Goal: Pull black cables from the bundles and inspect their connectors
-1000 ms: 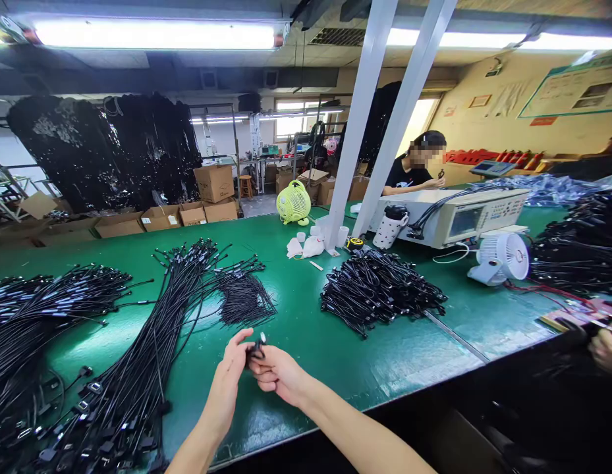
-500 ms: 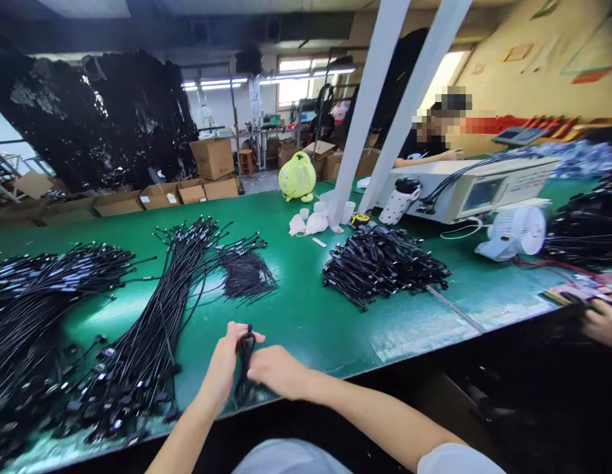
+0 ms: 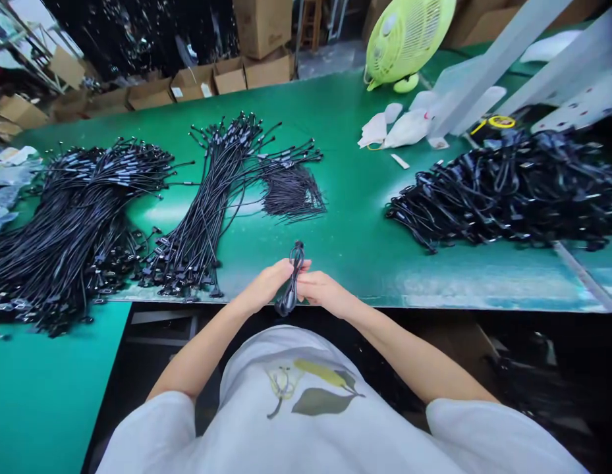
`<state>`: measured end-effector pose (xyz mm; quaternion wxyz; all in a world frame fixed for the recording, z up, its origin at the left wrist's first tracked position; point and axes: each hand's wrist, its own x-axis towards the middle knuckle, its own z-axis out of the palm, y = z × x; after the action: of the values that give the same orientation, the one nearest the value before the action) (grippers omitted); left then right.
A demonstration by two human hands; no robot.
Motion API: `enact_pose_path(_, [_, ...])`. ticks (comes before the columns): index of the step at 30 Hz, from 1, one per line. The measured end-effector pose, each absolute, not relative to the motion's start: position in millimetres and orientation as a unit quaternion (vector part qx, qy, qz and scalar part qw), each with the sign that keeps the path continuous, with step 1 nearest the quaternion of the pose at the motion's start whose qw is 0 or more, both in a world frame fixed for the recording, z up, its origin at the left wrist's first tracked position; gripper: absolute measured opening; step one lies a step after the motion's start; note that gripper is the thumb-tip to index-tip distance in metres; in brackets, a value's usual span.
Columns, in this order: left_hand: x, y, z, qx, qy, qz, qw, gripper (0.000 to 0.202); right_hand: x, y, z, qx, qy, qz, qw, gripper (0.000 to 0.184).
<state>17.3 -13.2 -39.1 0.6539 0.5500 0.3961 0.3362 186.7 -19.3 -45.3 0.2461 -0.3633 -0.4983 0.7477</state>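
Note:
A black cable (image 3: 296, 266), folded into a narrow looped bundle, stands roughly upright between my hands at the table's front edge. My left hand (image 3: 273, 283) is closed on its left side, fingertips partly behind it. From the right, my right hand (image 3: 321, 288) grips the same bundle with its fingers pressed together. The dark connector end hangs at the bottom of the bundle. Just beyond my hands lies a pile of thin black ties (image 3: 292, 194). Long straight black cables (image 3: 207, 197) are spread to the left of it.
A thicker heap of long cables (image 3: 83, 204) lies far left. Folded cable bundles (image 3: 503, 191) are piled on the right. Toward the back are a green fan (image 3: 409, 39), white crumpled items (image 3: 407, 128), a yellow tape measure (image 3: 502, 122) and a slanted white post (image 3: 498, 59).
The view has tilted down and shifted left, so the co-worker and the instrument are out of sight. My hands still hold the cable bundle, now seen more upright.

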Motion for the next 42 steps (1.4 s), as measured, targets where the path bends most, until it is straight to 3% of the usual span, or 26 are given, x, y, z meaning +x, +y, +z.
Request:
enact_pose_path(4, [15.1, -22.9, -23.7, 0.599, 0.362, 0.329, 0.634, 0.049, 184.0, -20.8, -53.1, -0.349, -0.451, 0.788, 0.234, 0.040])
enact_pose_path(8, [17.6, -30.1, -36.6, 0.534, 0.375, 0.352, 0.671, 0.042, 187.7, -20.4, -53.3, -0.347, -0.468, 0.775, 0.245, 0.038])
enact_pose_path(13, [13.6, -25.7, -46.1, 0.412, 0.462, 0.453, 0.642, 0.038, 207.6, -25.1, -24.1, -0.380, -0.722, 0.513, 0.267, 0.033])
enact_pose_path(15, [11.5, -25.0, -45.5, 0.469, 0.516, 0.419, 0.582, 0.035, 212.9, -25.2, -11.6, -0.414, -0.763, 0.375, 0.325, 0.029])
enact_pose_path(18, [10.1, -26.5, -44.7, 0.681, 0.549, 0.296, 0.384, 0.029, 210.5, -20.3, -6.3, -0.429, -0.812, 0.146, 0.368, 0.026])
enact_pose_path(21, [4.0, -23.9, -43.3, 0.826, 0.485, 0.202, 0.203, 0.029, 204.1, -12.1, -19.1, -0.379, -0.894, 0.020, 0.238, 0.026])
enact_pose_path(24, [-12.9, -17.0, -39.9, 0.832, 0.470, 0.256, 0.146, 0.037, 205.8, -8.3, -35.6, -0.393, -0.903, -0.007, 0.173, 0.029])
enact_pose_path(27, [-30.5, -14.5, -37.5, 0.724, 0.517, 0.384, 0.248, 0.053, 212.1, -11.0, -41.3, -0.455, -0.857, -0.033, 0.238, 0.028])
enact_pose_path(30, [-33.5, -18.6, -37.1, 0.604, 0.495, 0.428, 0.455, 0.052, 211.9, -14.9, -40.8, -0.451, -0.839, -0.042, 0.302, 0.026])
enact_pose_path(32, [-27.3, -21.4, -36.2, 0.558, 0.471, 0.436, 0.526, 0.049, 206.9, -16.3, -41.8, -0.435, -0.848, -0.038, 0.301, 0.026])
enact_pose_path(39, [-7.0, -18.3, -31.0, 0.541, 0.493, 0.439, 0.522, 0.035, 189.1, -19.6, -49.2, -0.400, -0.897, 0.100, 0.160, 0.023])
enact_pose_path(42, [-4.3, -18.2, -26.5, 0.559, 0.482, 0.432, 0.518, 0.037, 185.6, -24.1, -46.0, -0.411, -0.871, 0.225, 0.151, 0.019])
